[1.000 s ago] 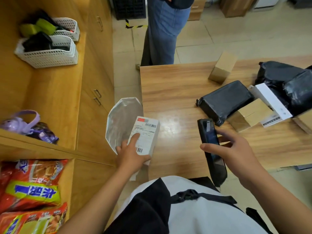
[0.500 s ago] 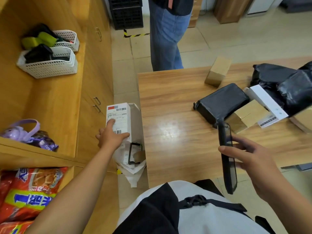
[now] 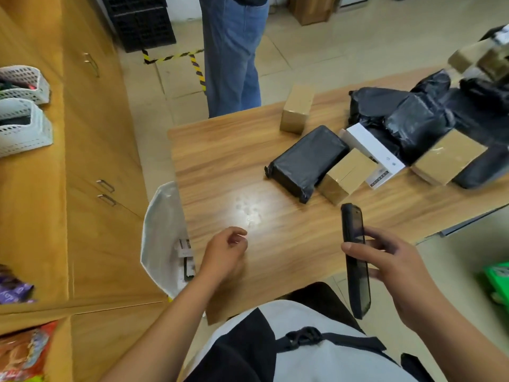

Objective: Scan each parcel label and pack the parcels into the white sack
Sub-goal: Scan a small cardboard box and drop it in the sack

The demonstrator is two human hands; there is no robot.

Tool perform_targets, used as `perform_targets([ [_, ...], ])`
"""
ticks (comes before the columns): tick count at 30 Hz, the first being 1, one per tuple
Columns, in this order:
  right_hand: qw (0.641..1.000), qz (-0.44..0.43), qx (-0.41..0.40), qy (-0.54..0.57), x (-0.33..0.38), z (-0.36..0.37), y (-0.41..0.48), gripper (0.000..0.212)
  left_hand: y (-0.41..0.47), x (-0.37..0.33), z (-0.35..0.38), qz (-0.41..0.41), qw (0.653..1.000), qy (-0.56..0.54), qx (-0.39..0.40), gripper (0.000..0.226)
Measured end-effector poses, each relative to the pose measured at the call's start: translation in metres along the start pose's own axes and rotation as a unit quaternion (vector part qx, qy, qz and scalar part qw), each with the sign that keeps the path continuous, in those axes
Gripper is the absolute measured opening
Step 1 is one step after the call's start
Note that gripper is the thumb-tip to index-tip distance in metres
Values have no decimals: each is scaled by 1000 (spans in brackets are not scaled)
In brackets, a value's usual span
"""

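Note:
The white sack [image 3: 158,235] hangs open at the table's left edge, with a white labelled parcel [image 3: 184,248] showing inside it. My left hand [image 3: 224,253] hovers over the table's near left corner, empty, fingers loosely curled. My right hand [image 3: 391,268] grips a black handheld scanner [image 3: 354,257] upright near the front edge. Farther back on the wooden table [image 3: 220,166] lie a black wrapped parcel [image 3: 307,161], a small cardboard box [image 3: 345,176], a white box [image 3: 371,153] and another cardboard box [image 3: 297,108].
More black bags [image 3: 413,117] and a cardboard box [image 3: 446,159] pile up at the table's right. A person in jeans [image 3: 234,53] stands beyond the far edge. Wooden cabinets [image 3: 91,161] with white baskets [image 3: 22,128] run along the left; snack packs [image 3: 24,351] sit lower left.
My left hand let the white labelled parcel go into the sack and came back over the table, empty. The right hand kept the scanner and shifted slightly.

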State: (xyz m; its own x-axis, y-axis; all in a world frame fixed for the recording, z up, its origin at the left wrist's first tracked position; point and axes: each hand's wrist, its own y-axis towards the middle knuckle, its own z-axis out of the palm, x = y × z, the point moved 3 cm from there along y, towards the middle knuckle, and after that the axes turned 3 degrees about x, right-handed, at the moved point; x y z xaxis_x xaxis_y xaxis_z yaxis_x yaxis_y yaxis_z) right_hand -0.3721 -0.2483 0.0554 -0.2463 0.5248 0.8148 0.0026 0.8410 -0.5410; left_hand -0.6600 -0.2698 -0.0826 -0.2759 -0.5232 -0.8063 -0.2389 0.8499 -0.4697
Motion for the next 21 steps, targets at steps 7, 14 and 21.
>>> perform_targets([
  [7,999,8,-34,34,-9,-52,9,72,32,-91,78,100,990,73,71,15],
  [14,995,20,-63,71,-10,-128,33,46,65,-170,152,135,977,158,44,44],
  [21,995,21,-47,91,-7,-186,73,34,105,-199,204,85,946,310,23,83],
])
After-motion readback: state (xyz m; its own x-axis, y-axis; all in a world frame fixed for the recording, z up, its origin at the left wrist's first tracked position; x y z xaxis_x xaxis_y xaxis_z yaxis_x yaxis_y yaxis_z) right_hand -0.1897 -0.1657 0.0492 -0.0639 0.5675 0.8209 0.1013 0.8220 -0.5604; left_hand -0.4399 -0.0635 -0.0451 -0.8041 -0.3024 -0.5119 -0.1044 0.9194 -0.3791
